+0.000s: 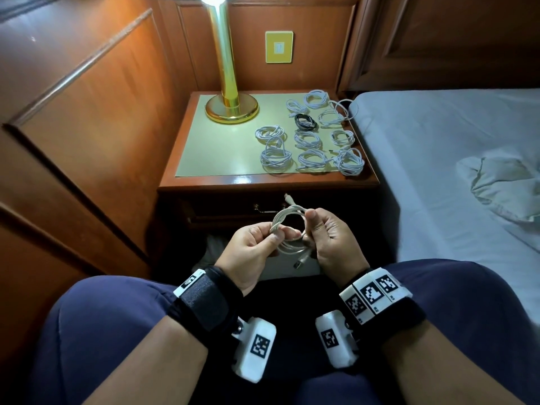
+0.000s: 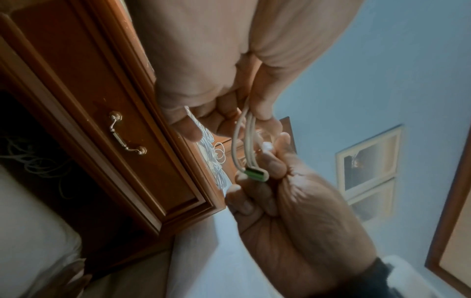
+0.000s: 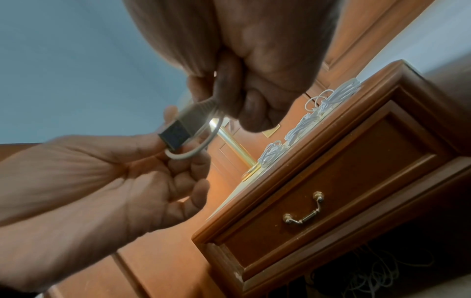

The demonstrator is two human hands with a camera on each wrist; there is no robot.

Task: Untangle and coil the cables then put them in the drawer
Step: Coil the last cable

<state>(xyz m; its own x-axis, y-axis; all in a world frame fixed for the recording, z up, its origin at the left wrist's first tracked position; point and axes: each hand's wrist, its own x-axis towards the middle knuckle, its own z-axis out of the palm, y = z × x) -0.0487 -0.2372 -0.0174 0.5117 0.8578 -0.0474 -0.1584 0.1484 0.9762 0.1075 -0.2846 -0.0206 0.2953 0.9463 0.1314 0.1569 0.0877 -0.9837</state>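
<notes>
Two hands share one white USB cable (image 1: 287, 226), held in the air just in front of the closed drawer (image 1: 233, 210) of the bedside desk (image 1: 204, 179). To finish this coil well, I judge the loops should stay the same width while the loose tail is wound round the bundle, so it does not spring apart once set down; a light, steady pinch on opposite sides would keep the turns stacked.

The desk is the largest thing here, wooden with a pale green top. On its right half, beside the brass lamp (image 1: 230, 109), lie about a dozen coiled cables (image 1: 309, 135), all white but one black coil (image 1: 305, 122) near the middle of the group. Below the drawer, in the open recess, the right wrist view shows loose tangled cables (image 3: 377, 276), dim and hard to count.

The left hand (image 1: 251, 249) pinches the near left side of the coil between thumb and forefinger. The right hand (image 1: 330, 238) has its fingers curled round the right side. A USB-A plug (image 1: 301, 262) hangs below the coil; a smaller plug (image 1: 287, 197) sticks up above it.
</notes>
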